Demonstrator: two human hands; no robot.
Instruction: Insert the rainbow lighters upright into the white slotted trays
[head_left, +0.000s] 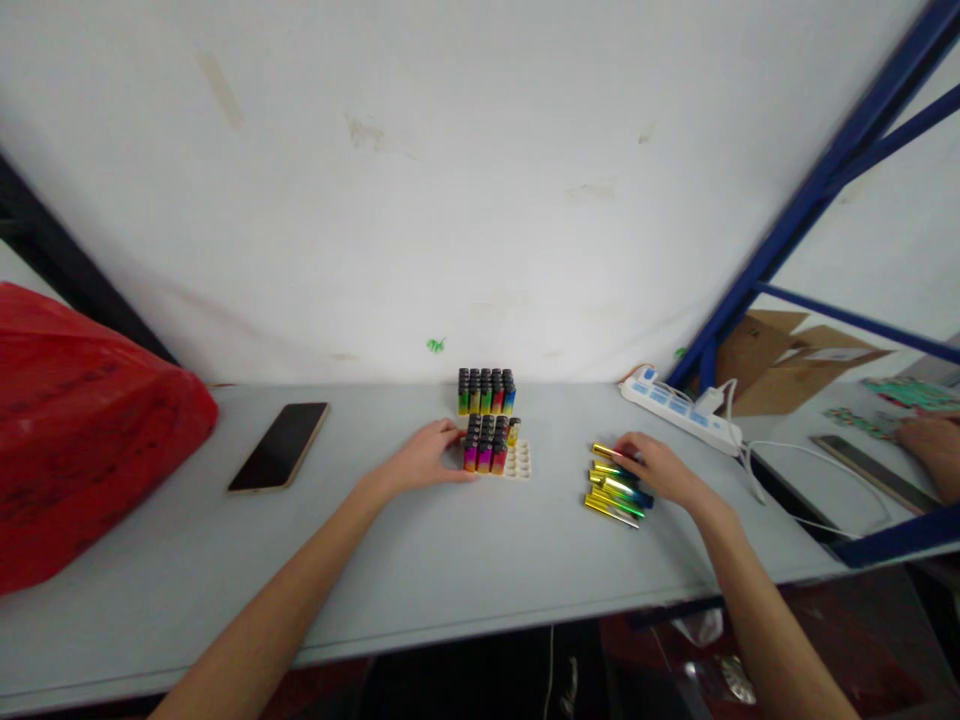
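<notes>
A white tray with round holes [523, 462] lies on the table, and upright black-topped lighters [484, 455] in purple, pink and red fill its left part. A yellow lighter [514, 432] stands in it at the back right. My left hand [431, 455] closes around the tray's left end, thumb in front and fingers behind. To the right, shiny lighters [611, 492] in gold, green, blue and silver lie in a loose pile. My right hand [652, 468] is over the pile's far end, fingertips pinched on a gold lighter [604, 451]; its other end is hidden.
Behind the tray, another block of upright lighters [486, 392] stands near the wall. A phone [280, 447] and a red plastic bag [82, 440] are at left. At right are a white power strip [679, 408] with cables, a blue frame [810, 180], and another person's hand [934, 450].
</notes>
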